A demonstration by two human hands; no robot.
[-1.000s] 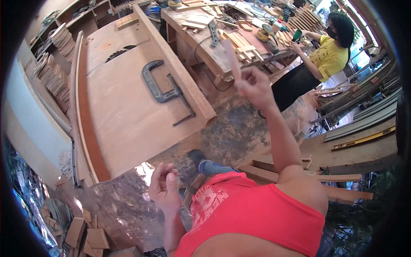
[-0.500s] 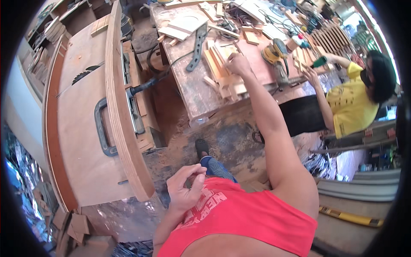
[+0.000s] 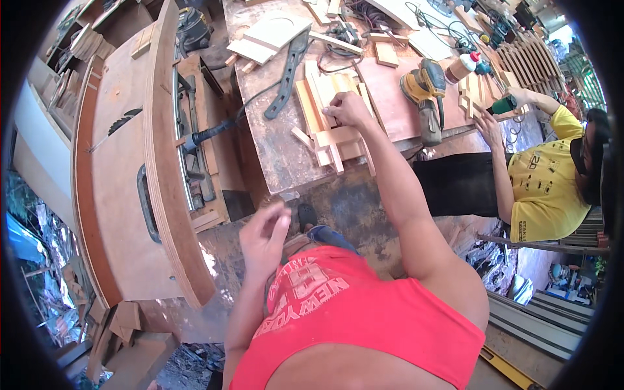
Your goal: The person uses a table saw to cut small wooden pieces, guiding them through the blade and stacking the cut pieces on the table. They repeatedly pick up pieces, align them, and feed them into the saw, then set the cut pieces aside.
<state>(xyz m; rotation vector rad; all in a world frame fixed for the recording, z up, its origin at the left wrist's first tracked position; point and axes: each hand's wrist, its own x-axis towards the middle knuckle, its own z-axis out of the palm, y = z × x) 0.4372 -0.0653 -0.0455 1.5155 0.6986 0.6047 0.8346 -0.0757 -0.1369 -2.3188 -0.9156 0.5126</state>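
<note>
A long plywood table (image 3: 117, 195) with a saw slot is lying along the person's left, and a worn workbench (image 3: 273, 130) is standing ahead of them, crowded with offcuts, cables and tools. Across the bench a co-worker in a yellow shirt (image 3: 546, 188) is working with both hands near a slatted wooden panel (image 3: 526, 58). A yellow power sander (image 3: 426, 91) is sitting on the bench just right of a pile of short pale wood strips (image 3: 331, 120), which is lying near the bench's front edge. The person's right hand (image 3: 348, 107) is reaching out and resting on top of that pile, fingers curled down onto the upper strips; whether it is actually gripping one, I cannot tell. The left hand (image 3: 263, 237) is hanging low by the red shirt, loosely half-curled and holding nothing. Judging by this, the strips are lying loose and unassembled, so the work on them looks barely begun.
</note>
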